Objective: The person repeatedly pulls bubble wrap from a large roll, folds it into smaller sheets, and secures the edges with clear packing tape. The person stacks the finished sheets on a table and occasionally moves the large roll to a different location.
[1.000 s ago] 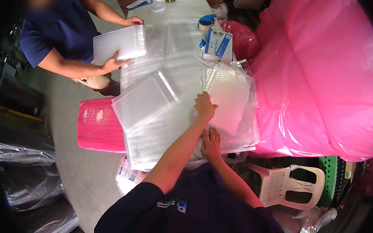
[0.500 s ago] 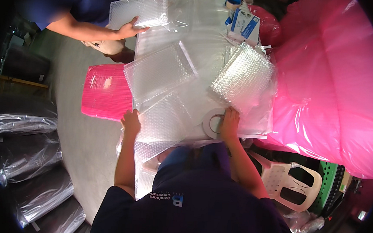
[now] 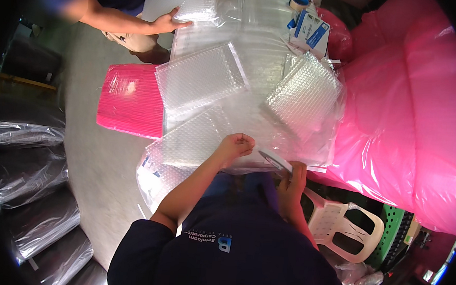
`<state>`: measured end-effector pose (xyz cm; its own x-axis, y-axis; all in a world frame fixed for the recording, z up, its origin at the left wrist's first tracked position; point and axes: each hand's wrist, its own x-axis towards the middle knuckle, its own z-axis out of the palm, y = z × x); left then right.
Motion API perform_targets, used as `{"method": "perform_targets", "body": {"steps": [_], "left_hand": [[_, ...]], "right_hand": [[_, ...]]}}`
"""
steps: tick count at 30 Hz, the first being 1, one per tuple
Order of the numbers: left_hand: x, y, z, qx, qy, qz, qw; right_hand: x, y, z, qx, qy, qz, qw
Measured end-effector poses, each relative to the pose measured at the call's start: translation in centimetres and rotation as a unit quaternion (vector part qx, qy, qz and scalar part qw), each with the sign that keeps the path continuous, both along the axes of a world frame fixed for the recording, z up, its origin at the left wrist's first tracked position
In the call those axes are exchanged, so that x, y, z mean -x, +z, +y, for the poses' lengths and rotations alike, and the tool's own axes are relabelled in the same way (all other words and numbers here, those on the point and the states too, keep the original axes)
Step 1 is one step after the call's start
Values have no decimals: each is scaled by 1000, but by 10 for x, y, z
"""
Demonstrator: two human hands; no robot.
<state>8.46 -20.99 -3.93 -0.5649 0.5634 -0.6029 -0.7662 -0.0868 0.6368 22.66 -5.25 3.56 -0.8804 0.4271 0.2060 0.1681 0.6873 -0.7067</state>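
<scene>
White tape roll (image 3: 277,159): just right of frame centre, tilted | handling: likely light, stiff, tacky-sided; best taken by the rim | right hand (image 3: 293,182): grasping roll | left hand (image 3: 235,145): fingers curled, contents unclear | versus earlier: roll raised from flat on bench (image 3: 254,118); left hand shifted rightward from bubble-wrap sheet (image 3: 190,140)

right grip (image 3: 294,184): holds white tape roll (image 3: 276,160) | left grip (image 3: 235,146): curled, near roll | bubble-wrap pouches (image 3: 200,79): on table (image 3: 261,35)

On the table (image 3: 262,50), bubble pouch (image 3: 201,79) left, pouch pile (image 3: 305,95) right, carton (image 3: 311,32) behind; tape roll (image 3: 279,158) before the pile.
</scene>
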Motion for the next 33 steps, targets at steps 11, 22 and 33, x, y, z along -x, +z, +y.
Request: {"method": "perform_targets", "body": {"steps": [11, 22, 33], "left_hand": [[71, -32, -57, 349, 83, 510, 782], [70, -61, -44, 299, 86, 473, 824], [70, -54, -34, 341, 95, 452, 819]], "right_hand": [[-1, -19, -41, 164, 160, -147, 962], [-14, -32, -33, 19, 193, -294, 936], [-6, -24, -40, 34, 218, -329, 918]]}}
